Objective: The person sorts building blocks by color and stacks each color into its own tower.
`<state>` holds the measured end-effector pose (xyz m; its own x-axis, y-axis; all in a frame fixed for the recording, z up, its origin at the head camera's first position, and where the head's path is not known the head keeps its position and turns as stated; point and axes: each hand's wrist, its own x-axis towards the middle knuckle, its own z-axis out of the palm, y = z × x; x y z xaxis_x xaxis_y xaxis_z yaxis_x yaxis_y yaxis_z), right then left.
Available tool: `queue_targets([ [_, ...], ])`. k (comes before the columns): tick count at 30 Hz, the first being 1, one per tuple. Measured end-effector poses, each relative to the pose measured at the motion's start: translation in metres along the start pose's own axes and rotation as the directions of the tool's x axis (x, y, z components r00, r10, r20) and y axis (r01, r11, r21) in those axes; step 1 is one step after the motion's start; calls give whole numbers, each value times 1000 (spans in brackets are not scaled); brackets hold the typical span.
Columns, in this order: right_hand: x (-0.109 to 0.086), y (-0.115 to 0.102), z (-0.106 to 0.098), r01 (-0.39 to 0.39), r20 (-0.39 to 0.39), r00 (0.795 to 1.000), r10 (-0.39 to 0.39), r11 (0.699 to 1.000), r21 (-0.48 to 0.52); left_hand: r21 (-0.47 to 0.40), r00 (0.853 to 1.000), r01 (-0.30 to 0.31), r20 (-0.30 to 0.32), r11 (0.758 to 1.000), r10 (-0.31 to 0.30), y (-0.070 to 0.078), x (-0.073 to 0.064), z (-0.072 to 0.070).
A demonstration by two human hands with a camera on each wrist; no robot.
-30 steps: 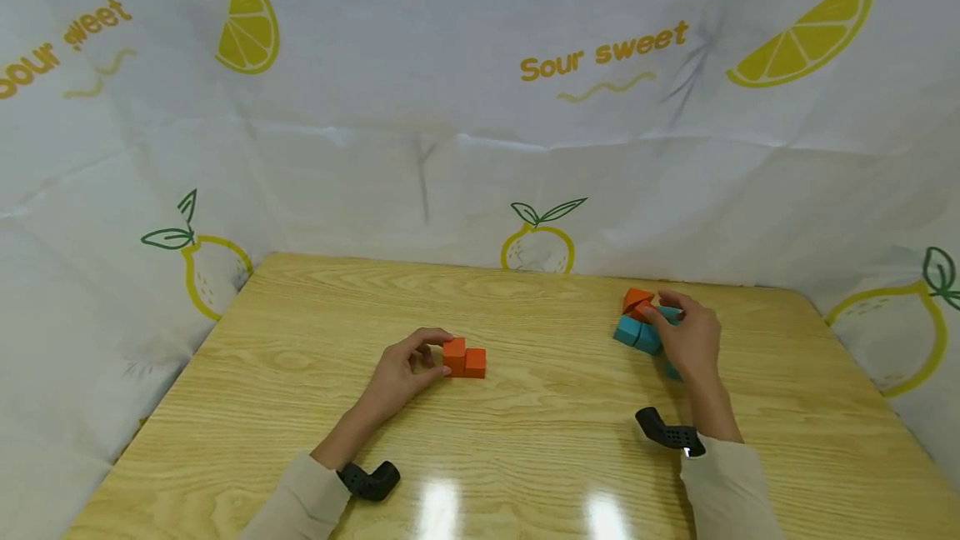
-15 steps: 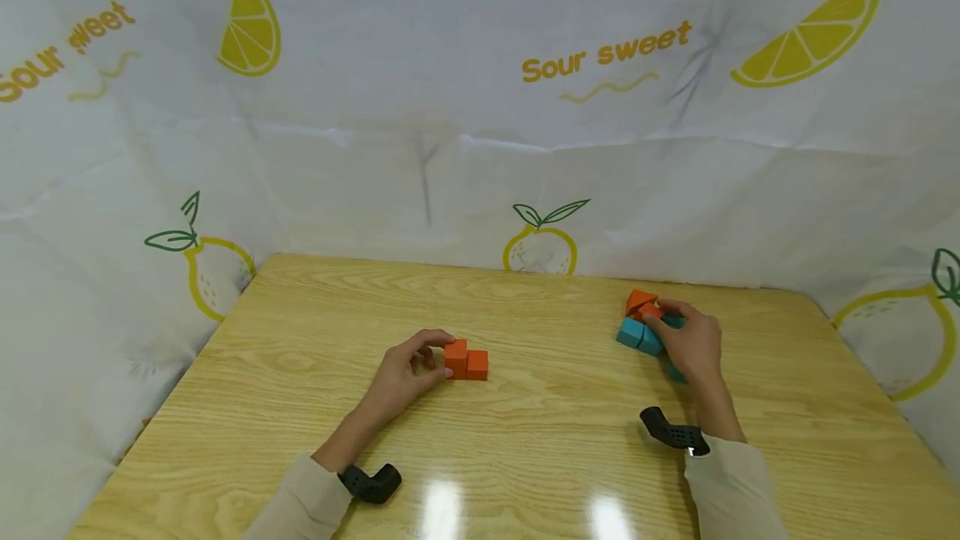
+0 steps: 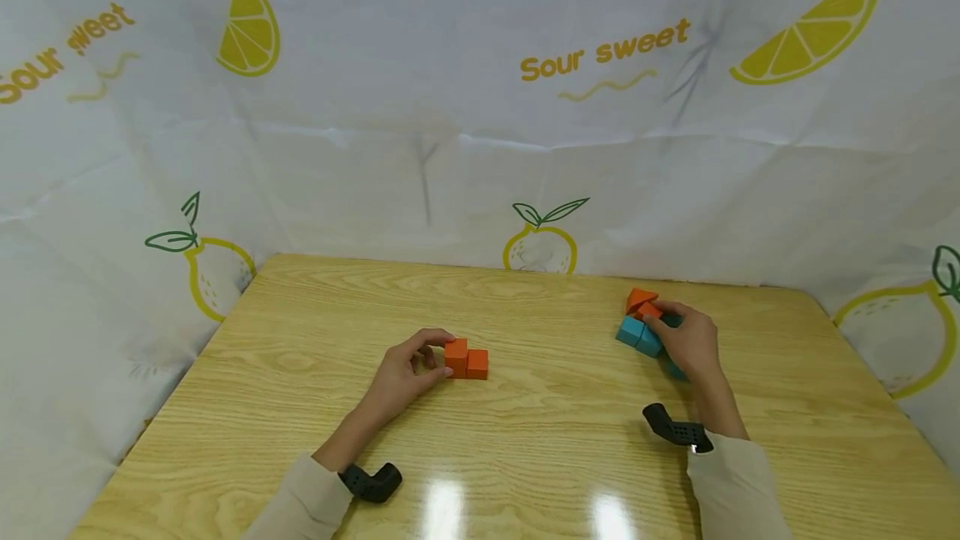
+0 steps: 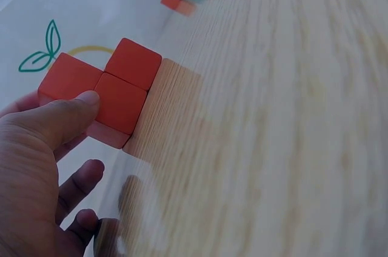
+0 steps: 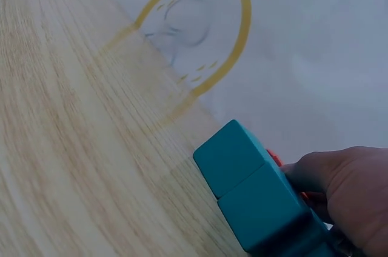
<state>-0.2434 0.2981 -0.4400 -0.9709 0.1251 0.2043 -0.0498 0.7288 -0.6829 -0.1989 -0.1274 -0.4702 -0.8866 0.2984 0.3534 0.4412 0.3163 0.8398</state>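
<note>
An orange block piece (image 3: 466, 357) made of joined cubes sits on the wooden table (image 3: 525, 440) near the middle. My left hand (image 3: 408, 369) grips its left end, thumb on top of the orange piece (image 4: 106, 90). At the right, my right hand (image 3: 686, 340) holds a teal block piece (image 3: 639, 333), with a smaller orange piece (image 3: 641, 302) just behind it. The right wrist view shows the teal piece (image 5: 254, 190) in that hand's fingers, orange peeking out behind.
A white cloth printed with lemons and "Sour sweet" (image 3: 603, 48) walls the table on the back and both sides. Black wrist mounts (image 3: 371, 482) sit on both forearms. Bare wood lies between the two hands and along the front edge.
Almost nothing has moved. The right hand has shifted slightly on the teal and orange pieces; the left hand still holds the orange piece in place.
</note>
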Motion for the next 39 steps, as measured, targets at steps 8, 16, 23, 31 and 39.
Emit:
queue_targets([
  [8,-2,0,-2,21,27,999,-20,1000,-24,-16,999,-37,7,999,37,26,-2,-4],
  [16,-5,2,-3,108,-63,992,-111,993,-48,-8,999,-33,5,999,33,29,-1,-4],
  [23,-6,-6,-9,172,-125,976,-176,984,-38,-13,1000,-31,2,999,31,32,-1,-5],
  [31,-4,-18,-7,285,-134,951,-277,958,43,-8,999,-32,-4,999,32,30,-2,-5],
  [39,-4,-28,-2,362,-153,927,-343,924,126,-13,999,-37,-10,999,37,29,-2,-5],
])
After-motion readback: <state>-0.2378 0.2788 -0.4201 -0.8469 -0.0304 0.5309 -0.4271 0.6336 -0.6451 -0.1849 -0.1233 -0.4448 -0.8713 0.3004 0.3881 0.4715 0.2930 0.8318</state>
